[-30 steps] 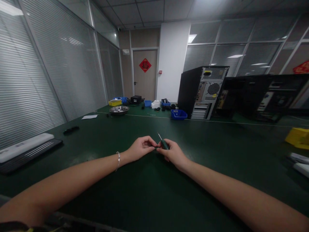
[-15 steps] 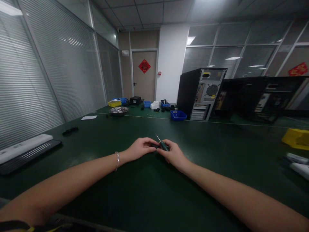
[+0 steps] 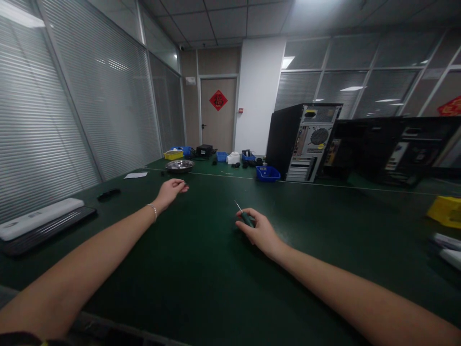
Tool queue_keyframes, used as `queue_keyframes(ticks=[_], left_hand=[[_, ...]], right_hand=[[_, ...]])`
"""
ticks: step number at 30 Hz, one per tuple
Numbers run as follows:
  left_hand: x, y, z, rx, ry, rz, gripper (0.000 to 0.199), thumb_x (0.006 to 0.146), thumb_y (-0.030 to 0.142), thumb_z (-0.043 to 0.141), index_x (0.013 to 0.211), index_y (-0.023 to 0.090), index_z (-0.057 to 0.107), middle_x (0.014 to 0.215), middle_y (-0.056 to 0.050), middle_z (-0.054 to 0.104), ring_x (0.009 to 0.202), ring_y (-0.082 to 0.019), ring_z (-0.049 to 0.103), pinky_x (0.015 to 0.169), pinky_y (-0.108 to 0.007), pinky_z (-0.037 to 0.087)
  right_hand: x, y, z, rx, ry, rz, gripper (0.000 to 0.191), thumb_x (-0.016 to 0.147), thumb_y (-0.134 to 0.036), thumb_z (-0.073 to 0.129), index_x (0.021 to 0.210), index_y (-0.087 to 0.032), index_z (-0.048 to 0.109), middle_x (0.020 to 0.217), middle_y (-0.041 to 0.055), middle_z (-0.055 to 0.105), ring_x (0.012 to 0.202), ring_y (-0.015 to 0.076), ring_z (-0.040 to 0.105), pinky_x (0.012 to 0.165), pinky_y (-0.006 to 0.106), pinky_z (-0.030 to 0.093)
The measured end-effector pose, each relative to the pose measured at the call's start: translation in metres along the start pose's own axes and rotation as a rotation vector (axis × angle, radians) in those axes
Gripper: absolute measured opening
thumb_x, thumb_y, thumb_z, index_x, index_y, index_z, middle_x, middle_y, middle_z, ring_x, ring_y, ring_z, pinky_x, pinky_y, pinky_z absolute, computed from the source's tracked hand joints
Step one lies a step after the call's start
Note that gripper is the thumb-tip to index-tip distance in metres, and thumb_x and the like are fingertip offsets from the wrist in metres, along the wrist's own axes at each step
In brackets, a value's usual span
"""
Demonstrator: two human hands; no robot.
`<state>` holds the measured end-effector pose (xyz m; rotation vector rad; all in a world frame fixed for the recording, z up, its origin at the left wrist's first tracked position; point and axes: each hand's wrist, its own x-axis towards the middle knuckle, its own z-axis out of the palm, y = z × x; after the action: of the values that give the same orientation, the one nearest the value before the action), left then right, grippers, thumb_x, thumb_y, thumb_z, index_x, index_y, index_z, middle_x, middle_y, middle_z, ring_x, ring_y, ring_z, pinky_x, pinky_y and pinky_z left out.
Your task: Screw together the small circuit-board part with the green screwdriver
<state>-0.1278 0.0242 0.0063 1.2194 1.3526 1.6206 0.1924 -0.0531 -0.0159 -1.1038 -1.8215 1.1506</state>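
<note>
Beyond: metal bowl [image 3: 180,168] ×1, white sheet [image 3: 136,175] ×1 | left hand [image 3: 170,193] pinching dark bit [image 3: 186,183] ×1 | right hand [image 3: 260,229] curled round screwdriver [image 3: 247,220] ×1

On the dark green tabletop [image 3: 201,269], a tall black computer tower with a silver metal back panel [image 3: 286,144] stands just beside an open blue plastic bin [image 3: 268,177], with an angular yellow container [image 3: 445,211] farther right. Along the left lie a flat white sheet [image 3: 136,175] and a long white bar [image 3: 43,218] beside a ribbed black panel [image 3: 54,231]. Beyond, a red diamond-shaped sign with a dark character [image 3: 218,100] hangs on a pale brown door [image 3: 218,127]
</note>
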Motion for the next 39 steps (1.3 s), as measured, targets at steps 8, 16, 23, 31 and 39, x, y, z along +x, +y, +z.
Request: queue_keyframes(ticks=[8,16,23,31,39], left_hand=[[0.032,0.003,-0.079,-0.068,0.490,0.027,0.009,0.084,0.002,0.049,0.075,0.004,0.052,0.057,0.005,0.055,0.058,-0.005,0.057,0.066,-0.019,0.051],[0.032,0.010,-0.075,-0.143,0.555,0.043,0.015,0.082,0.003,0.048,0.070,0.010,0.051,0.056,0.003,0.054,0.055,-0.007,0.058,0.060,-0.019,0.052],[-0.005,0.004,-0.001,-0.072,-0.049,-0.062,0.008,0.073,0.008,0.064,0.081,0.009,0.064,0.070,-0.007,0.066,0.062,-0.015,0.065,0.063,-0.028,0.055],[-0.078,0.014,0.068,-0.034,-0.741,-0.122,0.026,0.079,0.030,0.062,0.097,0.013,0.065,0.092,-0.009,0.067,0.082,-0.018,0.064,0.078,-0.033,0.051],[-0.093,0.013,0.074,0.047,-0.879,-0.100,0.032,0.073,0.028,0.068,0.102,0.013,0.063,0.084,-0.005,0.067,0.080,-0.016,0.064,0.081,-0.035,0.049]], right_hand=[[-0.003,-0.006,-0.001,-0.022,-0.024,-0.008,0.025,0.083,-0.033,0.058,0.104,-0.021,0.055,0.081,0.0001,0.055,0.048,0.0068,0.048,0.038,0.017,0.039],[-0.002,-0.007,0.000,-0.024,-0.025,-0.006,0.023,0.083,-0.031,0.058,0.103,-0.020,0.055,0.079,0.0000,0.056,0.045,0.0058,0.046,0.037,0.017,0.038],[-0.002,-0.004,-0.003,-0.017,-0.036,-0.038,0.028,0.083,-0.037,0.057,0.106,-0.020,0.055,0.076,-0.0010,0.054,0.045,0.0070,0.046,0.040,0.019,0.037],[-0.002,-0.009,-0.021,-0.198,0.068,-0.270,0.027,0.089,-0.036,0.050,0.109,-0.021,0.058,0.100,0.0040,0.059,0.082,0.0173,0.056,0.070,0.027,0.044],[-0.006,-0.013,-0.017,-0.335,-0.055,-0.382,0.032,0.089,-0.027,0.051,0.120,-0.026,0.056,0.110,0.0039,0.061,0.095,0.0201,0.055,0.082,0.032,0.043]])
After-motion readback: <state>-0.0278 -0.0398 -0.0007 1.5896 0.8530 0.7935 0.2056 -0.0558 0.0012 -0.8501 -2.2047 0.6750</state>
